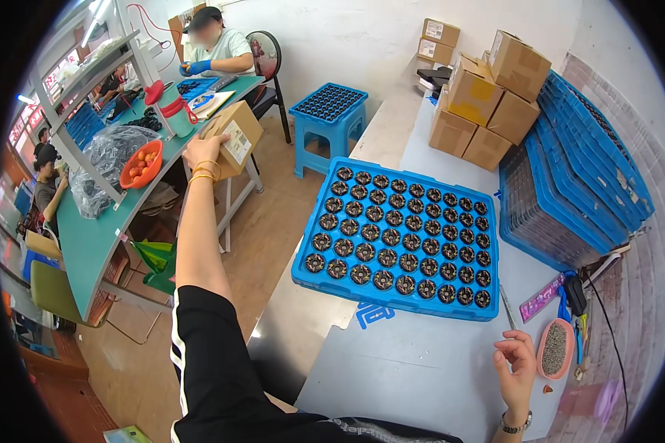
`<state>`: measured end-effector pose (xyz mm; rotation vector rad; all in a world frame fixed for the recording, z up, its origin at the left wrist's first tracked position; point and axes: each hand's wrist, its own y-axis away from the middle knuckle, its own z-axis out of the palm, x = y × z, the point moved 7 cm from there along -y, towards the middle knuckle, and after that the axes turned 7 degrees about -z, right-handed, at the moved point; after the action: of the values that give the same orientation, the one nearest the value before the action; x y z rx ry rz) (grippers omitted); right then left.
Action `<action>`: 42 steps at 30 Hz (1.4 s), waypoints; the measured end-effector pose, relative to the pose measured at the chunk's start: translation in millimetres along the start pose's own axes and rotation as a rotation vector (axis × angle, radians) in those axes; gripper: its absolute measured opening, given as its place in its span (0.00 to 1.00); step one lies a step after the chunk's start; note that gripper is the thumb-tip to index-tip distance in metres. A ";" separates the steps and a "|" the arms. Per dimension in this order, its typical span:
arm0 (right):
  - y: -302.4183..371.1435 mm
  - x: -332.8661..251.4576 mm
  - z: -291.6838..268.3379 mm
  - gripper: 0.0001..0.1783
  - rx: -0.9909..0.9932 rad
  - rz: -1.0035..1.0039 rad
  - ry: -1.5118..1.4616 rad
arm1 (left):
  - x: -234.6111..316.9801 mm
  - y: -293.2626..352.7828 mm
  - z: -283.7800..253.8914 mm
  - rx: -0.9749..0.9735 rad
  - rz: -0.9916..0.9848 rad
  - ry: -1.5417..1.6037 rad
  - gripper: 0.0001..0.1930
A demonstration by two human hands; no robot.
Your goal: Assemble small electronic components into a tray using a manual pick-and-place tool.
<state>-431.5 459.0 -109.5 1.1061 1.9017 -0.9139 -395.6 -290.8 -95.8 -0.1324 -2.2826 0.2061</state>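
Obs. Left hand [202, 151] at 10 o'clock, closed on the near left side of a cardboard box [240, 127]: boxy, matt brown, with a pale paper label facing the desk. Some fingertips hidden behind the box; whether it also rests on the green desk [89, 235] beyond, cannot tell.

Right hand [516, 362] at 4 o'clock, fingers loosely bent and parted, above the smooth grey desk [399, 369]. Metal-link watch [516, 422] on that wrist. Just beside this hand, to its 3 o'clock: an oval pink plastic dish [543, 353] of grainy grey bits [554, 348].

Centre, toward 3 o'clock: blue moulded plastic tray [391, 297], rectangular, thick-rimmed, carrying rows of round parts [390, 236], dark-ringed with coppery tints.

At 2 o'clock: pile of taped cardboard boxes [471, 100], near a tall stack of blue trays [569, 170]. At 12 o'clock: blue plastic stool [309, 140] bearing a similar filled tray [328, 102]. At 11 o'clock: seated co-worker [229, 46] in blue gloves.
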 end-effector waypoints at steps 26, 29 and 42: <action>-4.8 8.8 6.7 0.06 0.002 -0.001 0.035 | -2.9 8.5 1.9 0.009 -0.067 0.026 0.40; -5.2 11.4 5.1 0.06 -0.002 -0.001 0.039 | -1.5 7.1 6.2 -0.021 -0.067 0.025 0.40; -2.7 17.8 -11.4 0.06 0.078 -0.055 0.070 | 100.1 18.6 28.4 0.234 0.577 0.074 0.52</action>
<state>-442.9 474.3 -118.8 1.1491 1.9766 -0.9991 -482.2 -259.3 -44.2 -0.6633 -2.0763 0.7482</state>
